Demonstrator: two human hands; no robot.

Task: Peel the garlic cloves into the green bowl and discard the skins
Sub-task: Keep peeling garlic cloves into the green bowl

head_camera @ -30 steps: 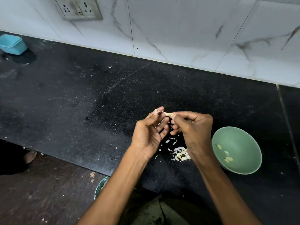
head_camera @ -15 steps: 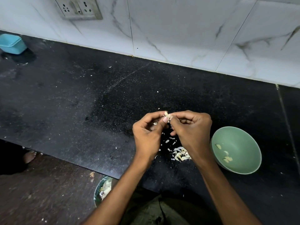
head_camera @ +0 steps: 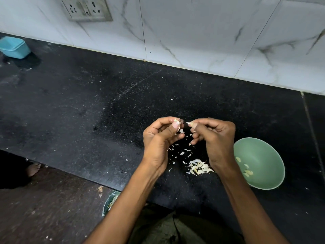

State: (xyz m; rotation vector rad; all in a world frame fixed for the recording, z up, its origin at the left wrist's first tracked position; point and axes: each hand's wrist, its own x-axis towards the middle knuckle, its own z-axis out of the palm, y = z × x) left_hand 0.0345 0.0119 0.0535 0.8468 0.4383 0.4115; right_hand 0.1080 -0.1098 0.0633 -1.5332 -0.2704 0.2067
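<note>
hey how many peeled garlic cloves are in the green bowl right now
4 can be seen, all on the left inner side of the green bowl: one upper clove, one in the middle, and two close together lower down. The right wrist may hide more.

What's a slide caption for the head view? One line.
Both hands, left hand and right hand, peel garlic above skins, beside green bowl.

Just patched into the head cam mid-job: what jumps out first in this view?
Two hands meet at centre over the black counter: the left hand pinches a garlic skin, the right hand a garlic clove. Below them lies a pile of skins; right of it, the green bowl holds a few peeled cloves.
</note>
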